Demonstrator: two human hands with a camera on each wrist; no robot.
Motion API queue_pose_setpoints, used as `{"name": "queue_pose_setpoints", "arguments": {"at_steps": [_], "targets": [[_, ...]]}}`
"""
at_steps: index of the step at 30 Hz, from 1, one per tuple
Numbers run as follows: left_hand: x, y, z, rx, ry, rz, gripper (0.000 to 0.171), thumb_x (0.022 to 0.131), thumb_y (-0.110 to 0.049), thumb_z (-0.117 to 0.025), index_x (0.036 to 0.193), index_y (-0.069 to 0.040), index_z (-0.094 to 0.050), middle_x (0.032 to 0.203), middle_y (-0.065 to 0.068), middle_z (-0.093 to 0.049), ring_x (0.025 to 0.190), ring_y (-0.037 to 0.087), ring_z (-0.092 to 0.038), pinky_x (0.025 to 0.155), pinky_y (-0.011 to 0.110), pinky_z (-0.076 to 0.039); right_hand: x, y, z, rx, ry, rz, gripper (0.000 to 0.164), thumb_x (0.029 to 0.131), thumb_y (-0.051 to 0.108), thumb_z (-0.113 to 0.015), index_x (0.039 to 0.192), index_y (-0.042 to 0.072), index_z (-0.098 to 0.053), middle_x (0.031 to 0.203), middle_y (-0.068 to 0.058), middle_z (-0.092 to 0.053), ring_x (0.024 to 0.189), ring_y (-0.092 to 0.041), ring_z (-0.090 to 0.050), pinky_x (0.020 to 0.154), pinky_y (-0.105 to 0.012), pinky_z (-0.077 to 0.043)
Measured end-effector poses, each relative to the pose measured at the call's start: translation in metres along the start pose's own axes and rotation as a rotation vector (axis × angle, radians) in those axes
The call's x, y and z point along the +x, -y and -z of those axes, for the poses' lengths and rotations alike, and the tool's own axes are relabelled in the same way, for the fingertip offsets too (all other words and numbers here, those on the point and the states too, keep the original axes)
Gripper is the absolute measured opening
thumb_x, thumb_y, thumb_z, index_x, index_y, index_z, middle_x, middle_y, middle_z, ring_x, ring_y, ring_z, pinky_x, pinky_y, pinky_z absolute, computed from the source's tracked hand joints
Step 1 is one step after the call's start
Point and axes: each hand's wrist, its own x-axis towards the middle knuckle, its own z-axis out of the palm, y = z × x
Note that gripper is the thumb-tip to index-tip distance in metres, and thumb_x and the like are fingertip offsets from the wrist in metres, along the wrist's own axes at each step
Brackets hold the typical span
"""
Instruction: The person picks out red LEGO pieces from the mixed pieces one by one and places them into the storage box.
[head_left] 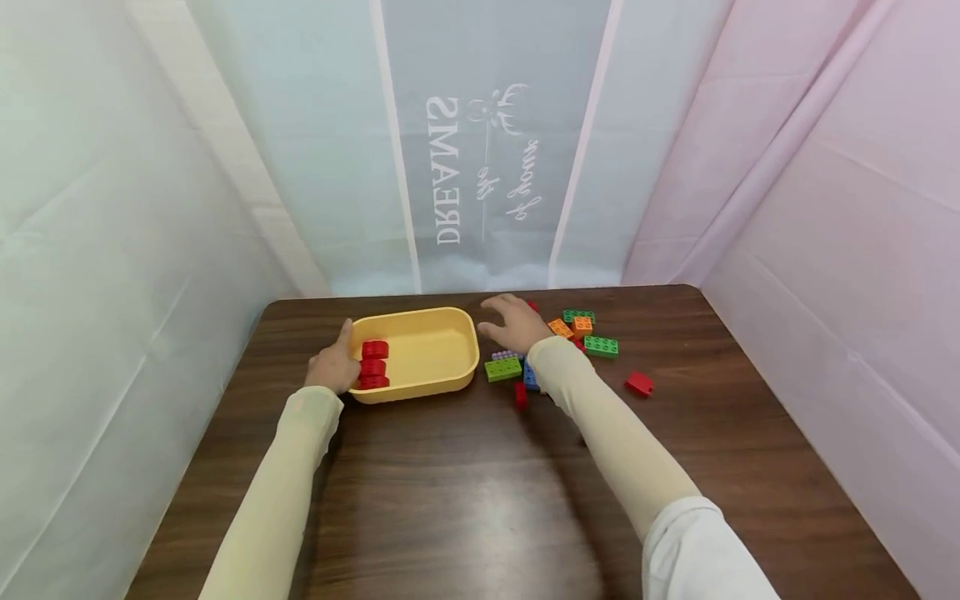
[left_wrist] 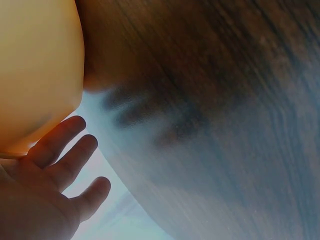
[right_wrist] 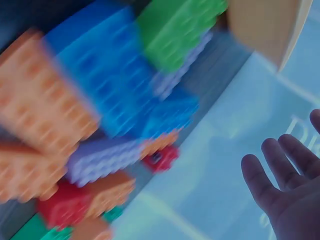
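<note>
A yellow tray (head_left: 420,354) lies at the far left of the table, with several red bricks (head_left: 373,367) along its left end. My left hand (head_left: 333,365) holds the tray at its left rim; in the left wrist view three fingers (left_wrist: 72,160) spread beneath the tray wall, while the thumb is hidden. Between the tray and a group of loose bricks, my right hand (head_left: 516,323) hovers with nothing in it. Its fingers (right_wrist: 260,182) are spread in the right wrist view. Nearest below it are a lime green brick (head_left: 503,369) and a blue brick (head_left: 531,375), partly covered by the sleeve.
Right of that hand lie orange bricks (head_left: 582,326) and a green brick (head_left: 602,347). One red brick (head_left: 640,383) sits apart, farther right. A small red brick (head_left: 521,395) is in front of the group. Printed cloth (head_left: 480,250) hangs behind the dark wooden table (head_left: 450,500).
</note>
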Motion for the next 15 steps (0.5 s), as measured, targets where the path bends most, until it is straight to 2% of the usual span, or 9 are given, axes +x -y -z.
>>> {"name": "queue_pose_setpoints", "arguments": {"at_steps": [3, 7, 15], "targets": [[0.000, 0.002, 0.000, -0.011, 0.006, 0.017, 0.085, 0.094, -0.013, -0.044, 0.163, -0.015, 0.005, 0.144, 0.034, -0.046, 0.120, 0.052, -0.050, 0.111, 0.064, -0.023, -0.008, -0.017, 0.008, -0.010, -0.021, -0.035, 0.052, 0.102, 0.037, -0.060, 0.149, 0.017, -0.051, 0.155, -0.010, -0.040, 0.141, -0.033, -0.037, 0.110, -0.055, -0.035], [0.001, 0.002, 0.001, -0.027, 0.015, 0.029, 0.085, 0.094, -0.014, -0.044, 0.163, -0.016, 0.006, 0.145, 0.034, -0.044, 0.121, 0.053, -0.047, 0.111, 0.065, -0.022, -0.020, -0.042, 0.018, -0.050, -0.046, -0.057, 0.045, 0.103, 0.026, -0.059, 0.145, 0.010, -0.054, 0.148, -0.013, -0.047, 0.133, -0.034, -0.046, 0.107, -0.054, -0.039], [-0.002, 0.000, 0.001, -0.009, 0.023, 0.010, 0.084, 0.095, -0.014, -0.043, 0.162, -0.015, 0.007, 0.146, 0.035, -0.042, 0.123, 0.053, -0.047, 0.111, 0.065, -0.023, -0.045, -0.100, 0.029, -0.180, -0.049, -0.169, 0.030, 0.097, 0.009, -0.064, 0.126, 0.002, -0.067, 0.126, -0.019, -0.062, 0.113, -0.037, -0.058, 0.101, -0.054, -0.045]]}}
